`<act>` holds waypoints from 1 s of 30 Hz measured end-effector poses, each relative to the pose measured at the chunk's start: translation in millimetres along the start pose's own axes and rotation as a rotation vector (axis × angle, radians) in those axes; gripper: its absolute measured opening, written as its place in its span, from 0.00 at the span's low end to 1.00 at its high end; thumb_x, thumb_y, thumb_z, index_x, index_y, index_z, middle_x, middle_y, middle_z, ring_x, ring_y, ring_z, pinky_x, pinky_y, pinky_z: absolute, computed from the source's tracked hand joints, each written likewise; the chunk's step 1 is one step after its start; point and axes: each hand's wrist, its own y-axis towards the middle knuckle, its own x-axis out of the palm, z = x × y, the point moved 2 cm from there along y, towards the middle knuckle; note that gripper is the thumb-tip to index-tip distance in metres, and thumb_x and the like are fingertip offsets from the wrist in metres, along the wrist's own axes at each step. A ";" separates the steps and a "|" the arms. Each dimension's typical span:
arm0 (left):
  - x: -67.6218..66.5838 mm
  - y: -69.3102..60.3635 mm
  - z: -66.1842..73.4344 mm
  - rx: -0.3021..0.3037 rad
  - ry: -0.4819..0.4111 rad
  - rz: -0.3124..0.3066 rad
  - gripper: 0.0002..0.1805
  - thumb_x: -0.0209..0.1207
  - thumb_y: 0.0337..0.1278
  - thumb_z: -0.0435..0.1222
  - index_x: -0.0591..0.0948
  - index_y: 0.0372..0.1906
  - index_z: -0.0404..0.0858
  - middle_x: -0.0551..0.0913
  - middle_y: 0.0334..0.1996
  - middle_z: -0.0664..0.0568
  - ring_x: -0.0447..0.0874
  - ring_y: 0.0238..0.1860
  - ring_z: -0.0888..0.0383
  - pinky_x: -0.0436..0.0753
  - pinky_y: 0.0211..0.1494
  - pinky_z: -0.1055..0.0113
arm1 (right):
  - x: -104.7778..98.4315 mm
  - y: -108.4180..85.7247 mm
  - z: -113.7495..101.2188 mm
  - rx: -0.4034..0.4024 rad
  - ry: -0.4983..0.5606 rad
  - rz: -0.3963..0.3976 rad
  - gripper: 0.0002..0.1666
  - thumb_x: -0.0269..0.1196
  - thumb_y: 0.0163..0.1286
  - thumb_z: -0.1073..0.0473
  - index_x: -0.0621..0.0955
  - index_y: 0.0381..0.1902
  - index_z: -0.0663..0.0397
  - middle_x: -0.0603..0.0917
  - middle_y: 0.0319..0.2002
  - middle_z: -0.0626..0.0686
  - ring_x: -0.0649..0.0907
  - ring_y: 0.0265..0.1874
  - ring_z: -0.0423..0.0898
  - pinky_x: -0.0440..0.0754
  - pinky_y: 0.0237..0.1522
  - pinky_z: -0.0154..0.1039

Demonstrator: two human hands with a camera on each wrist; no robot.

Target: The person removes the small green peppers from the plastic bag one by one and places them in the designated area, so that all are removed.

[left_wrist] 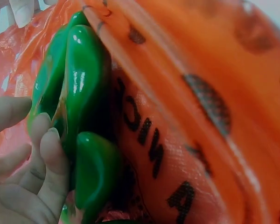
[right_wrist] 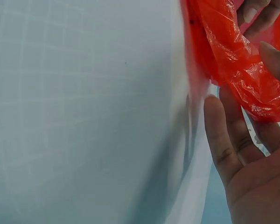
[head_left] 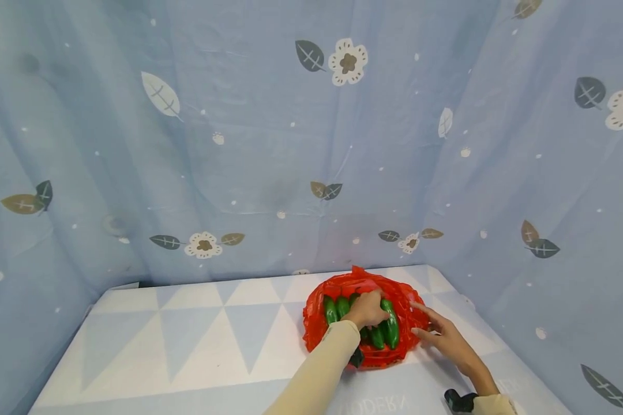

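Observation:
Several long, glossy green peppers (head_left: 391, 325) lie side by side in a red plastic bag (head_left: 316, 328) whose mouth is spread wide. My left hand (head_left: 367, 309) reaches into the bag from above. In the left wrist view its loosely bent fingers (left_wrist: 53, 156) touch the side of the peppers (left_wrist: 86, 70), and no pepper is seen enclosed by them. At the bag's right rim is my right hand (head_left: 449, 340), fingers spread. In the right wrist view the thumb (right_wrist: 275, 63) lies at the inner side of the bag's edge (right_wrist: 252, 81), with the other fingers outside it.
The bag stands toward the right of a table with a white and blue triangle-patterned cover (head_left: 197, 340). Behind and to the right hangs a blue curtain (head_left: 259, 155) with leaves and flowers, close to the table's edges.

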 end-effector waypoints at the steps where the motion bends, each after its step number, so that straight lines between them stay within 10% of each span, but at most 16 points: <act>1: 0.0 -0.7 0.1 -0.004 0.010 0.005 0.22 0.69 0.64 0.35 0.79 0.61 0.36 0.78 0.26 0.51 0.80 0.17 0.54 0.80 0.21 0.65 | 0.5 -0.1 0.6 0.004 -0.001 0.002 0.40 0.72 0.69 0.52 0.71 0.76 0.36 0.72 0.69 0.59 0.81 0.43 0.55 0.86 0.40 0.45; 7: 1.2 -2.0 0.1 -0.043 0.108 0.028 0.18 0.71 0.63 0.43 0.77 0.25 0.40 0.76 0.14 0.49 0.77 0.13 0.56 0.78 0.18 0.66 | 4.8 -1.7 2.4 0.029 -0.019 0.013 0.40 0.72 0.68 0.51 0.71 0.76 0.35 0.73 0.68 0.58 0.81 0.44 0.54 0.83 0.42 0.44; 20: 3.7 9.7 10.2 -0.022 0.325 0.019 0.24 0.70 0.62 0.53 0.76 0.20 0.44 0.72 0.11 0.53 0.76 0.13 0.57 0.75 0.24 0.66 | 0.6 0.4 -0.7 0.013 -0.051 0.026 0.40 0.71 0.69 0.48 0.71 0.76 0.35 0.71 0.70 0.57 0.79 0.45 0.52 0.79 0.40 0.44; 25: 4.7 17.4 6.1 -0.030 0.199 0.021 0.24 0.75 0.56 0.50 0.75 0.20 0.42 0.70 0.10 0.52 0.76 0.09 0.57 0.75 0.18 0.68 | 2.7 -0.7 -0.9 0.014 -0.022 0.029 0.40 0.71 0.69 0.49 0.70 0.76 0.36 0.73 0.67 0.58 0.79 0.44 0.53 0.80 0.37 0.44; 30: 2.7 19.8 2.3 -0.058 -0.173 -0.052 0.15 0.73 0.60 0.37 0.81 0.42 0.32 0.79 0.17 0.45 0.74 0.07 0.58 0.72 0.13 0.71 | 4.6 -0.5 1.3 0.000 -0.012 0.024 0.41 0.72 0.69 0.53 0.69 0.77 0.37 0.78 0.55 0.59 0.80 0.42 0.53 0.83 0.37 0.43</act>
